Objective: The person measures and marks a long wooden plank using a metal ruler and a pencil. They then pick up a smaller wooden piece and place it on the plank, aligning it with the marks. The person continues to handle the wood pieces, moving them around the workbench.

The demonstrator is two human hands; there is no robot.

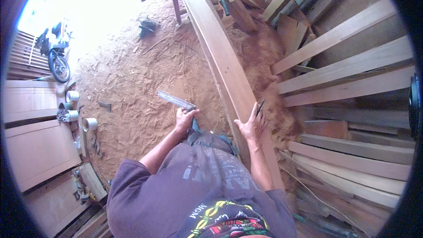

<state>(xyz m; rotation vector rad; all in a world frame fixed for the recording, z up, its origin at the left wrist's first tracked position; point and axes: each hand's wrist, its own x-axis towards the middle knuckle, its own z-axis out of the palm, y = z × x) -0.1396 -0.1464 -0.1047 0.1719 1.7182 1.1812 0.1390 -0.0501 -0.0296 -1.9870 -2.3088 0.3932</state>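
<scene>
My left hand (pixel 186 119) is closed round the stock of a try square (pixel 174 99), held in front of my waist with its metal blade pointing away to the left. A long, pale reddish wooden board (pixel 216 37) runs from beside my right hip to the far end of the work area. On its near part rests my right hand (pixel 252 127), thumb spread out across the wood. A dark pencil (pixel 261 105) sticks out from between the fingers of that hand.
Sawdust covers the floor (pixel 136 79). Several planks (pixel 348 64) lean on the right. Door panels (pixel 39 150), white tins (pixel 89 124) and a motorcycle (pixel 57 57) stand on the left. A hammer (pixel 223 2) lies at the far end. A dark power tool (pixel 147 27) sits on the floor.
</scene>
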